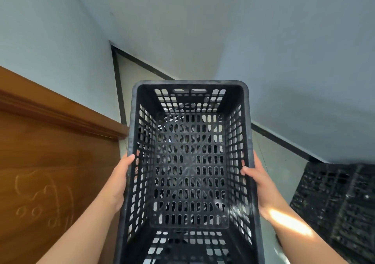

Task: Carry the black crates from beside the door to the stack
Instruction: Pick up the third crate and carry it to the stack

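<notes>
One black plastic crate (pixel 190 172), centre to lower centre of frame, held up between both hands, open top facing the camera. Rectangular, rounded corners, thick plain rim scuffed dusty grey. Walls and base pierced throughout with rows of oblong slots; diagonal ribs crossing the base; two handle slots high in the far short wall. Pale floor (pixel 284 162) showing through the holes.

On the left long wall, left hand (pixel 119 182): grips the rim, thumb on top, fingers outside, tips glimpsed through the slots.

On the right long wall, right hand (pixel 261 184): grips likewise, thumb hooked inside the rim; sunlight patch across the wrist.

Left of frame, brown wooden door (pixel 50 162) with carved panel.

Lower right corner, further black crates (pixel 341 207) against the grey wall (pixel 284 61); number not discernible.
</notes>
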The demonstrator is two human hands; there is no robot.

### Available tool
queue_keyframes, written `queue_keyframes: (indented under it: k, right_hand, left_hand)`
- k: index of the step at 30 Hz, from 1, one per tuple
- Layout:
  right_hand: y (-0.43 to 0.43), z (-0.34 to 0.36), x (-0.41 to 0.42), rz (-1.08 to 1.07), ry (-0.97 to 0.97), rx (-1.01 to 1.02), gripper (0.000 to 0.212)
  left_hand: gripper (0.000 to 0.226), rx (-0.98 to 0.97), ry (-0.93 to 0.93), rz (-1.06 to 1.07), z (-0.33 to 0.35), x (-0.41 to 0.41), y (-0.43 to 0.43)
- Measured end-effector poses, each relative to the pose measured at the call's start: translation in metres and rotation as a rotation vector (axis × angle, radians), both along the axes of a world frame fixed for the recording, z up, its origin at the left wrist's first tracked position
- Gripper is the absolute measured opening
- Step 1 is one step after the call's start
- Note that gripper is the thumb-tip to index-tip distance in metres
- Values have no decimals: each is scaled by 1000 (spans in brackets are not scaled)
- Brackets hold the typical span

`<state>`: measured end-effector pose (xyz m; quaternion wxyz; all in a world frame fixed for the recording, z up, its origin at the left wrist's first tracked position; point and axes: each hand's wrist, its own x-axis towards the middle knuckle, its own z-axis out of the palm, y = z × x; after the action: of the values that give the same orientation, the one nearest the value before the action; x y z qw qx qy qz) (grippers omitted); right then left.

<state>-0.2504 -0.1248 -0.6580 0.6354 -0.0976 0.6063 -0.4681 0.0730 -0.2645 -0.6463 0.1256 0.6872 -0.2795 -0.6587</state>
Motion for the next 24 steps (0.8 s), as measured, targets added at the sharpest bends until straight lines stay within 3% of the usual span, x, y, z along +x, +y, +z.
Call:
queue_keyframes:
  k: [8,11,14,15,18,19,21,24]
  right_hand:
    - [12,69,-22,40,38,-99,66]
    - [13,117,-22,31,54,-103,67]
    - [12,152,-24,-15,109,-81,55]
    - [10,166,-24,1,127,-84,60]
    - [9,202,-29,70,146,-179,101]
    - [10,216,-30,81,170,-216,93]
    - [12,246,-31,66,216,-282,49]
    - [13,280,-37,139,270,-337,53]
  left_hand:
    - [58,-180,131,-125,77,-17,8]
    - [74,-274,92,-119,120,-37,-13]
    - [29,-326,161,-148,177,-60,-25]
    - [34,-283,168,-149,197,-62,-24]
    - [46,-274,98,-39,233,-53,-9]
    - [46,-263,102,-28,248,-53,-1]
    - [43,-243,143,32,274,-49,14]
    - [50,-273,200,57,300,-40,23]
